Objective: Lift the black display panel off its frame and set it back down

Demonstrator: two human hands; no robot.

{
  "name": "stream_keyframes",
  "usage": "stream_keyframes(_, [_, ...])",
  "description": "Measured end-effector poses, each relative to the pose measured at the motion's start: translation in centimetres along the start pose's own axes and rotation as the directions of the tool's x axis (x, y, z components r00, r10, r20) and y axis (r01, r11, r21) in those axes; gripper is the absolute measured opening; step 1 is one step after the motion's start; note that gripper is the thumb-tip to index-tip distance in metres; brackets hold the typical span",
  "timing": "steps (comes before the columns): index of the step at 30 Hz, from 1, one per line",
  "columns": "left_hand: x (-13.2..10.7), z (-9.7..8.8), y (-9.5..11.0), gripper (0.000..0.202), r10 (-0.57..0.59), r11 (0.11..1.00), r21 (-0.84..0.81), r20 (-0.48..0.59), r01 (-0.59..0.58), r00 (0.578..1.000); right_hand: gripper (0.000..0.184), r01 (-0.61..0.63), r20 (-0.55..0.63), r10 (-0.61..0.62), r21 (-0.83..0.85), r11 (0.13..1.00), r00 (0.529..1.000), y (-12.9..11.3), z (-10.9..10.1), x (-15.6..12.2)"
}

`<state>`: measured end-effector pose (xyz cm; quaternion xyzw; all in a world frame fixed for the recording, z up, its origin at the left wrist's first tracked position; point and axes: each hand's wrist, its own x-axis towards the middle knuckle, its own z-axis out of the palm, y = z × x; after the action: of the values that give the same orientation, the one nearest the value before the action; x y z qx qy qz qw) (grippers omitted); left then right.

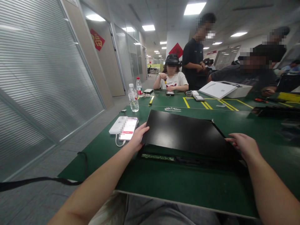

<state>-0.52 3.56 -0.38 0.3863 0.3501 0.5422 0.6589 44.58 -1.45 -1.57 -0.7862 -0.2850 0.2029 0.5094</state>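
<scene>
A flat black panel (185, 132), like a laptop's cover, lies tilted on the green table (164, 184), its near edge raised above a black base with a green circuit strip (158, 156). My left hand (137, 137) grips the panel's near left corner, thumb on top. At the near right edge my right hand (243, 145) holds the panel with fingers curled over it.
A phone (127, 128) on a white power bank (117, 125) lies left of the panel. Two water bottles (133, 98) stand behind. Across the table sit a seated person (172, 79), others standing, a white laptop (217, 89) and small trays. A black strap (42, 180) hangs off the left edge.
</scene>
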Motion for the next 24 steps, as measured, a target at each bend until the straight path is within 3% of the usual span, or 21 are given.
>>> stream_keyframes(10, [0.4,-0.2,-0.4,0.046,-0.007,1.000,0.027,-0.123,0.011,0.992,0.030,-0.029,0.003,0.030,-0.024,0.999,1.000,0.3,0.0,0.6])
stream_keyframes(17, [0.1,0.1,0.0,0.039,0.041,0.998,0.045,-0.116,-0.036,0.992,0.032,-0.034,0.016,0.034,-0.015,0.999,0.999,0.5,0.1,0.8])
stream_keyframes(24, [0.2,0.3,0.0,0.038,0.019,0.999,0.048,-0.122,-0.014,0.992,0.039,0.009,0.013,-0.008,-0.067,0.998,1.000,1.0,0.2,1.3])
